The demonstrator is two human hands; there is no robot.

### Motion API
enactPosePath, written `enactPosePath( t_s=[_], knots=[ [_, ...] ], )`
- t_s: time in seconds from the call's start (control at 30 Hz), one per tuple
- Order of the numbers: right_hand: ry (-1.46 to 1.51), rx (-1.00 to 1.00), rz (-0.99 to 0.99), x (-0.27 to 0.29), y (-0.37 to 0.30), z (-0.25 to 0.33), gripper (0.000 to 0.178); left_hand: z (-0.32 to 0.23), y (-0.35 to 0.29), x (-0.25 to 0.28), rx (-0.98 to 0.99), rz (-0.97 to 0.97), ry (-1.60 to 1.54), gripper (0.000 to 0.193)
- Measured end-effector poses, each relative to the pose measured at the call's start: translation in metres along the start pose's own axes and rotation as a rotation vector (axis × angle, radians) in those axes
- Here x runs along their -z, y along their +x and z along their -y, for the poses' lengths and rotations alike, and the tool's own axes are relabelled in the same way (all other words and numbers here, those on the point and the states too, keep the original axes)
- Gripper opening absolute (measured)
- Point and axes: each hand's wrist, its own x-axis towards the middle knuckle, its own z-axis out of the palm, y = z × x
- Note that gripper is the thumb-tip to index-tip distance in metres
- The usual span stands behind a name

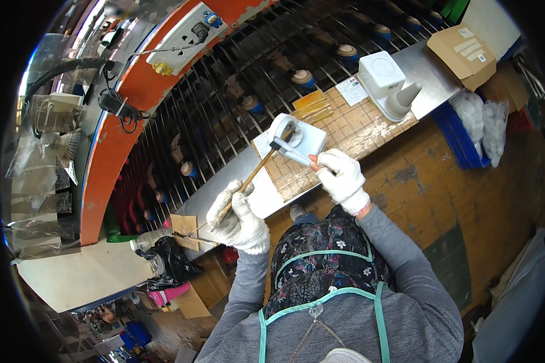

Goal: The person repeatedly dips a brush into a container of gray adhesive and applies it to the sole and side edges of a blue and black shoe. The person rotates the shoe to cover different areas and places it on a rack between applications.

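Note:
In my gloved left hand [241, 221], the fingers are closed around a long wooden-handled brush [257, 168]. Its dark head reaches into the round mouth of a white plastic container [312, 139] on the bench. My gloved right hand [340, 175] pinches the near end of a pale bar-like part [293, 155] along the container's side, with bare fingertips showing. Whether that part is a handle or a separate piece I cannot tell. The brush tip is hidden inside the mouth.
Behind the bench runs a rack of metal rods [224, 142] carrying several shoes with blue-and-tan heels [303, 78]. A second white container [381, 74] with a grey cone stands to the right, near a cardboard box [463, 54]. Left are an orange frame [112, 154] and a black bag [168, 260].

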Motion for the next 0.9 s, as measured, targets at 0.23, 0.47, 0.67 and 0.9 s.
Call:
enactPosePath(
  t_s=[0.23,0.47,0.67,0.9],
  knots=[
    [-0.124,-0.085,-0.022,0.001,0.007,-0.026,0.012,-0.012,0.009,0.004,0.070,-0.160,0.013,0.021],
    [-0.307,-0.215,0.060,-0.001,0.002,-0.034,0.014,-0.019,0.023,0.027,0.093,-0.380,-0.019,0.020],
    [-0.621,-0.107,0.112,0.002,-0.006,-0.031,0.019,-0.009,0.023,0.037,0.218,-0.436,-0.135,0.019],
    [-0.820,0.031,0.094,0.020,-0.014,-0.021,0.018,0.015,0.022,0.070,0.328,-0.500,-0.394,0.014]
  ],
)
